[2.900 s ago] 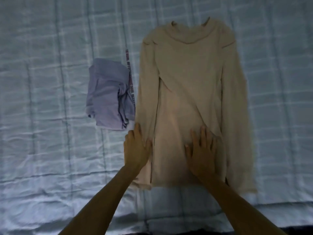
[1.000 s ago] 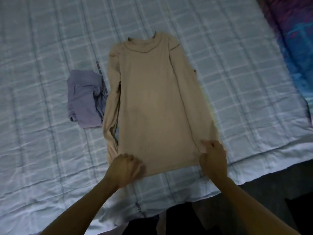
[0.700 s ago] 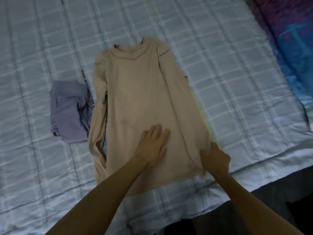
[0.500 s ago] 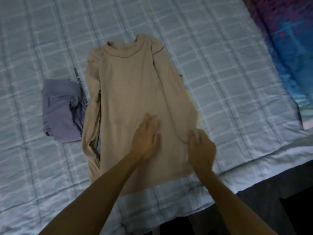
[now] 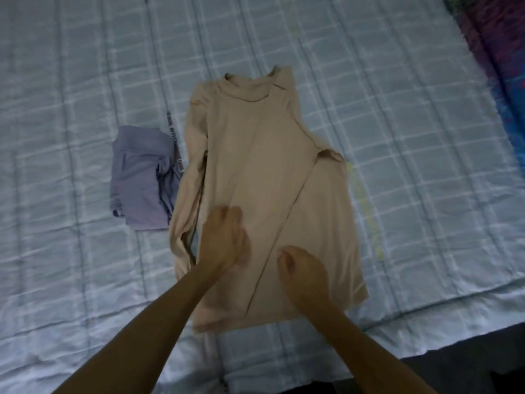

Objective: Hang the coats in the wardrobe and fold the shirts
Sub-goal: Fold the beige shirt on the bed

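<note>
A beige long-sleeved shirt (image 5: 255, 143) lies flat on the bed, collar at the far end and hem toward me. Its right sleeve is folded over the body and runs diagonally down to the lower middle. My left hand (image 5: 224, 240) rests palm down on the lower left part of the shirt, fingers loosely spread and blurred by motion. My right hand (image 5: 304, 271) is curled on the end of the folded sleeve, close to the hem. The left sleeve lies straight along the shirt's left side.
A crumpled lilac garment (image 5: 139, 174) sits just left of the shirt. Both lie on a pale blue checked quilt (image 5: 85, 81). A dark multicoloured blanket (image 5: 500, 52) runs along the right side. The bed's near edge and dark floor (image 5: 454, 371) are at lower right.
My right hand has carried the right sleeve inward from the shirt's outer edge and laid it diagonally across the body. My left hand has shifted from the hem up onto the shirt's lower part.
</note>
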